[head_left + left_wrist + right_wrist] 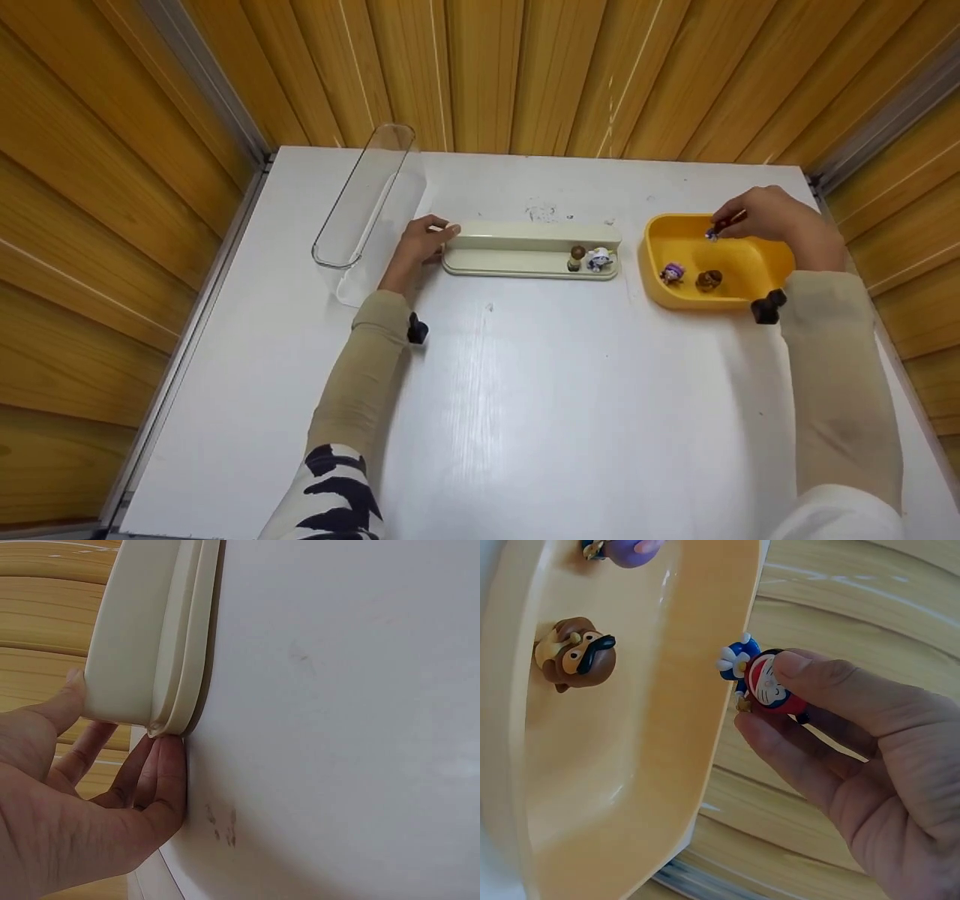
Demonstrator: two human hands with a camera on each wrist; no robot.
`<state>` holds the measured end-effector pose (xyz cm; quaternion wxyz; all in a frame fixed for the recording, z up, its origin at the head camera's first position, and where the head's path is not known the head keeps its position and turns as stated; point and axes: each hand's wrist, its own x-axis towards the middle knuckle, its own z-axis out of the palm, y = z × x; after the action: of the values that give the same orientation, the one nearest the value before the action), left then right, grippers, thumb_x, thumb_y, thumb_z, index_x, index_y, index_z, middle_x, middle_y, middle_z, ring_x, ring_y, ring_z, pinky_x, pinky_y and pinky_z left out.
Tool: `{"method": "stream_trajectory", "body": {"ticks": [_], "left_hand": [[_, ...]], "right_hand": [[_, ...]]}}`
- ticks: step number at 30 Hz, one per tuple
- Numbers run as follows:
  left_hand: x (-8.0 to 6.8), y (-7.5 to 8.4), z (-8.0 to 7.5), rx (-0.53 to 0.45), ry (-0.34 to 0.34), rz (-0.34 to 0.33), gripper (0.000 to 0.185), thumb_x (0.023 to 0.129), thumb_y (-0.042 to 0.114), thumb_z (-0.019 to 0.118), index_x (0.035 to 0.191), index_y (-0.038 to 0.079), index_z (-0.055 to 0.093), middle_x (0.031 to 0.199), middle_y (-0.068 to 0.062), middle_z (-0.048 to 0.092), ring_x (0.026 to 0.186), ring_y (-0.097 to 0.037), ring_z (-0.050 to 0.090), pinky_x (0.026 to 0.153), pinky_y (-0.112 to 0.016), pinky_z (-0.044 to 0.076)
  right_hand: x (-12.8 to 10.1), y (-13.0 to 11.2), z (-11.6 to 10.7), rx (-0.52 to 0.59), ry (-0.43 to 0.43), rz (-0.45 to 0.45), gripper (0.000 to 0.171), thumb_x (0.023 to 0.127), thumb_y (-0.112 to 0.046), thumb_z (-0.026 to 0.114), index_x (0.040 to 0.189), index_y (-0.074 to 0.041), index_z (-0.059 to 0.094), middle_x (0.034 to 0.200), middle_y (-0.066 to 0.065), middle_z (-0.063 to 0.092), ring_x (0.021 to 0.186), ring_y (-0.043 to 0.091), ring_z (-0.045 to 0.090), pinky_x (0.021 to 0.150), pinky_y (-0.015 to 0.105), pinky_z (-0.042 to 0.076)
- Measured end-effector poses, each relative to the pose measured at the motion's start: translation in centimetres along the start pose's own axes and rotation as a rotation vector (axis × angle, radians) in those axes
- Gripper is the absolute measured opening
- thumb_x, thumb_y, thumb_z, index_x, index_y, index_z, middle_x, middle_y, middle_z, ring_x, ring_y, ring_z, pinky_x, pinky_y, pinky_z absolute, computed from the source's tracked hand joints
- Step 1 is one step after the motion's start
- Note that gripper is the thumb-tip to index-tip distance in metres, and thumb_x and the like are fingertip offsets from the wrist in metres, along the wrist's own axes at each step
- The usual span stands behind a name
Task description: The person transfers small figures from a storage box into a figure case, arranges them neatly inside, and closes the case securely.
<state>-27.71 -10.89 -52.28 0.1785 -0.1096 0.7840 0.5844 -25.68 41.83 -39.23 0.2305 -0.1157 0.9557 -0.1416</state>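
My right hand (870, 765) pinches a glossy plastic figurine (769, 682) over smooth yellow plastic tray (757, 262); matt white tabletop (540, 390), varnished wood walls (525, 67).

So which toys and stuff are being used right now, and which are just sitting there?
In use:
- right hand pinching a small blue and red figure
- yellow tub, with a purple figure and a brown figure inside
- cream shelf, touched by the left hand, with two little figures on it

Just sitting there:
- clear plastic cover
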Motion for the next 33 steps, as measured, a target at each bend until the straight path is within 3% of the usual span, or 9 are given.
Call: {"method": "stream_trajectory", "body": {"ticks": [9, 15, 19, 33], "left_hand": [[-0.4, -0.2, 0.2, -0.106, 0.005, 0.009, 0.042, 0.097, 0.029, 0.072, 0.13, 0.006, 0.061, 0.115, -0.011, 0.059, 0.095, -0.021, 0.06, 0.089, -0.037, 0.056], [-0.5, -0.2, 0.2, -0.103, 0.021, 0.024, 0.039, 0.097, 0.028, 0.072, 0.126, 0.005, 0.062, 0.108, -0.008, 0.059, 0.09, -0.019, 0.059, 0.086, -0.036, 0.056], [-0.5, -0.1, 0.2, -0.093, 0.018, 0.028, 0.038, 0.097, 0.029, 0.072, 0.126, 0.005, 0.063, 0.11, -0.009, 0.059, 0.091, -0.02, 0.059, 0.086, -0.036, 0.056], [-0.3, 0.1, 0.3, -0.084, 0.007, 0.027, 0.04, 0.097, 0.029, 0.072, 0.127, 0.005, 0.062, 0.116, -0.011, 0.06, 0.097, -0.022, 0.061, 0.091, -0.038, 0.056]], "right_hand": [[-0.3, -2.9, 0.1, -0.069, 0.037, -0.065, 0.029, 0.099, -0.007, 0.067, 0.126, 0.003, 0.068, 0.119, 0.025, 0.068, 0.105, 0.038, 0.063, 0.096, 0.059, 0.05], [-0.5, -5.3, 0.3, -0.048, 0.033, -0.037, 0.031, 0.1, -0.01, 0.067, 0.129, 0.001, 0.067, 0.124, 0.025, 0.066, 0.108, 0.036, 0.062, 0.096, 0.058, 0.05], [-0.5, -6.8, 0.4, -0.06, 0.042, -0.046, 0.034, 0.098, -0.008, 0.069, 0.131, 0.0, 0.066, 0.126, 0.023, 0.066, 0.11, 0.037, 0.062, 0.098, 0.058, 0.05], [0.2, -12.0, 1.2, -0.143, 0.065, -0.222, 0.033, 0.093, -0.004, 0.074, 0.126, -0.002, 0.07, 0.116, 0.018, 0.071, 0.1, 0.03, 0.067, 0.091, 0.051, 0.056]]}}
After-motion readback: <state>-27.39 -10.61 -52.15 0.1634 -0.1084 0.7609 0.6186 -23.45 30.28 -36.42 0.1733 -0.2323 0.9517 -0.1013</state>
